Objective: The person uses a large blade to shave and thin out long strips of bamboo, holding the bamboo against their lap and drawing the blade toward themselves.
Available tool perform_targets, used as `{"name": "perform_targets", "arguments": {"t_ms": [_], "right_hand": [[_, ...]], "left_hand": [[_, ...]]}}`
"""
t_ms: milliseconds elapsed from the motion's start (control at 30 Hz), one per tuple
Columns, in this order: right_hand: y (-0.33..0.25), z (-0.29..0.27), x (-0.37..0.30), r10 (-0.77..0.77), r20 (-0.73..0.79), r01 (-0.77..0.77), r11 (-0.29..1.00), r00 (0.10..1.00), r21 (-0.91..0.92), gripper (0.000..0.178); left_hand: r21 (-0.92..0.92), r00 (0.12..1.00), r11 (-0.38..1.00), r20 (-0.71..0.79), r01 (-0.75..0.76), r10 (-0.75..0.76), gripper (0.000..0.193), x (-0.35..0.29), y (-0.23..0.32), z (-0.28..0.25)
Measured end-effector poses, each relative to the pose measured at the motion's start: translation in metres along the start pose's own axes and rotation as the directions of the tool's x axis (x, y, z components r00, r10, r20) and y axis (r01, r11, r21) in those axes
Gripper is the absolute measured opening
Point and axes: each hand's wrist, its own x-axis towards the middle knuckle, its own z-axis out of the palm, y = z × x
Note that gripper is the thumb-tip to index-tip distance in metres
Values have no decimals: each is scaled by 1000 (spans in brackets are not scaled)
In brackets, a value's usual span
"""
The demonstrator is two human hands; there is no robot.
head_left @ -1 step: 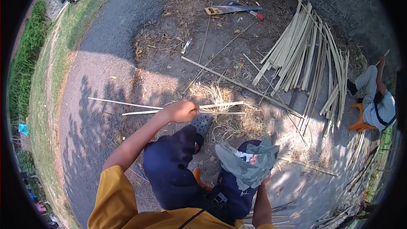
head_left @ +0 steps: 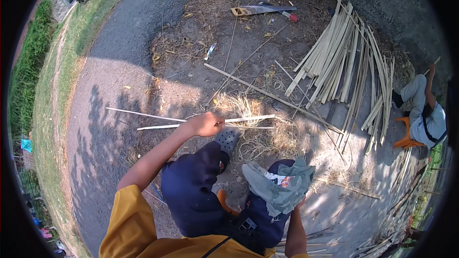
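Observation:
My left hand (head_left: 207, 124) is closed around two thin pale bamboo strips (head_left: 251, 118), which cross in its grip and stick out on both sides. They hang above the ground in front of my dark shoe (head_left: 228, 139). A ragged grey-green cloth (head_left: 279, 188) lies over my right thigh, with a white and orange patch showing in it. My right hand (head_left: 300, 204) is at the cloth's right edge. Its fingers are hidden by the cloth, so whether they grip anything does not show. Curly pale shavings (head_left: 246, 107) are heaped just beyond the strips.
A big fanned pile of bamboo strips (head_left: 334, 57) lies at the far right. One long strip (head_left: 272, 96) runs diagonally across the ground. Two handsaws (head_left: 267, 10) lie at the back by a wall. Another person (head_left: 428, 114) sits on an orange stool (head_left: 406, 133) at the right.
The left end of the upper strip has shifted slightly to the right. My left hand keeps its hold, and the cloth and right hand look almost unmoved.

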Motion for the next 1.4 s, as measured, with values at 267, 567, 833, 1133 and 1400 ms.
{"name": "perform_targets", "arguments": {"t_ms": [267,567,833,1133,1400], "right_hand": [[-21,-49,-31,220,-4,-215,949,976,-232,37],[-69,-72,-52,330,37,-288,870,943,-400,32],[-103,-67,-42,382,49,-322,835,923,-446,28],[-127,-64,-28,378,64,-310,834,924,-456,24],[-140,-70,-30,351,83,-279,847,932,-453,21]], "left_hand": [[62,982,998,190,15,-26,28,131,-129,77],[-195,709,894,-552,403,-440,21,285,-231,-14],[-150,600,818,-609,556,-519,26,329,-253,0],[-165,574,830,-650,533,-498,24,337,-242,12],[-189,593,847,-639,496,-490,29,339,-237,-1]]}}
